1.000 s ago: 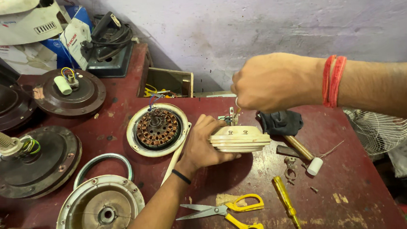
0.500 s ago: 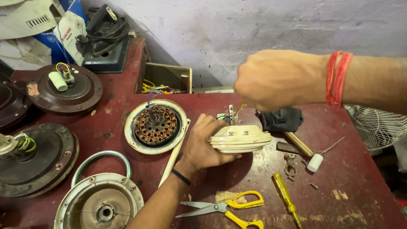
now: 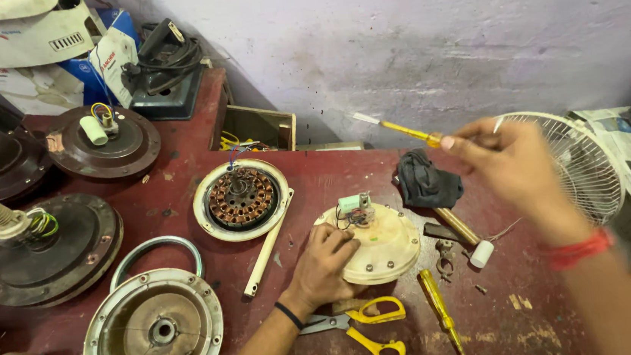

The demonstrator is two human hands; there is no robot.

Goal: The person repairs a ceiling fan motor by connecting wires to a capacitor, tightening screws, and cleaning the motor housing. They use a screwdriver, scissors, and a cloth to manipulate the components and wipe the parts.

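motion-blurred right hand (image 3: 516, 164), scissors (image 3: 366, 325) partly under wrist
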